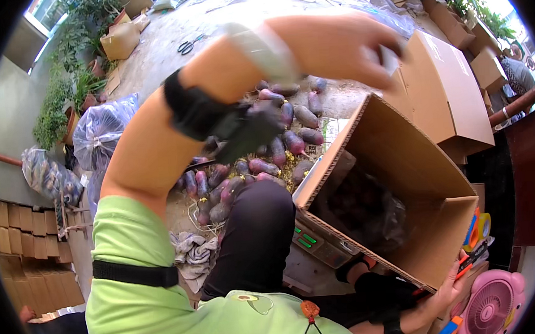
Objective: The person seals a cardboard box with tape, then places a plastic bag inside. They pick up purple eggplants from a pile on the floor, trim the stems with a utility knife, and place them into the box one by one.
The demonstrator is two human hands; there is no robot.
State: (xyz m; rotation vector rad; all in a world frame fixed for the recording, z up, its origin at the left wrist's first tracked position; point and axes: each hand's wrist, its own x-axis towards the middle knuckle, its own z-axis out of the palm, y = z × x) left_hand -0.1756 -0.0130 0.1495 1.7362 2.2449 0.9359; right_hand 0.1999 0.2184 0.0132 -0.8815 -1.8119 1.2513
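My left hand (347, 49) is blurred by motion above the far rim of an unsealed cardboard box (406, 157); its fingers are apart and nothing shows plainly in it. At the box's near right corner, my right hand (446, 289) grips the outer wall. Clear plastic film (394, 216) and dark, shadowed contents lie inside the box. Under its left edge shows a digital scale (322, 247) with green lit digits. Many purple oblong root vegetables, apparently radishes (293, 142), lie on the floor left of the box, partly hidden by my left forearm and a dark device strapped to it.
Scissors (189, 45) lie on the far floor. A crumpled cloth (194, 256) is beside my knee. Filled plastic bags (102, 132) and potted plants stand left. Large cartons (448, 89), tape dispensers (474, 229) and a pink fan (491, 305) are right. Another person's arm (26, 314) shows lower left.
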